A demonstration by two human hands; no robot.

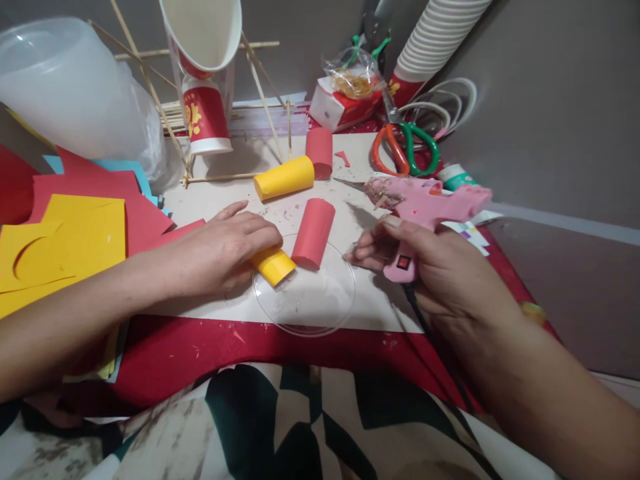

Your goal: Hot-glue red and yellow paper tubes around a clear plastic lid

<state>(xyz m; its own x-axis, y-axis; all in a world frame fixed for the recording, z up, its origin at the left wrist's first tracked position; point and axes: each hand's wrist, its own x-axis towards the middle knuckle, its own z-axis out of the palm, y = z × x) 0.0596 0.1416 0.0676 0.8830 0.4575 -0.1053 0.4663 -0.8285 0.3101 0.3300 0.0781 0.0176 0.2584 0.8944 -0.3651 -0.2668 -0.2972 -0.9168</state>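
Note:
My left hand [227, 250] lies closed over a yellow paper roll [274, 265] that rests on the rim of a clear plastic disc [320, 313]. A red paper roll [313, 233] leans right beside it, touching the yellow one. My right hand [440, 270] grips the handle of a pink glue gun [425, 207], whose nozzle points left, a little above the table and to the right of the red roll. Farther back lie another yellow roll [284, 178] and a short red roll [319, 151].
Red, yellow and blue paper sheets [75, 227] lie at the left. A stick frame holds paper cups [205, 113] at the back. Scissors [405, 150], a red-and-white box [340, 107], a cup stack [435, 40] and a glue bottle [457, 177] crowd the back right.

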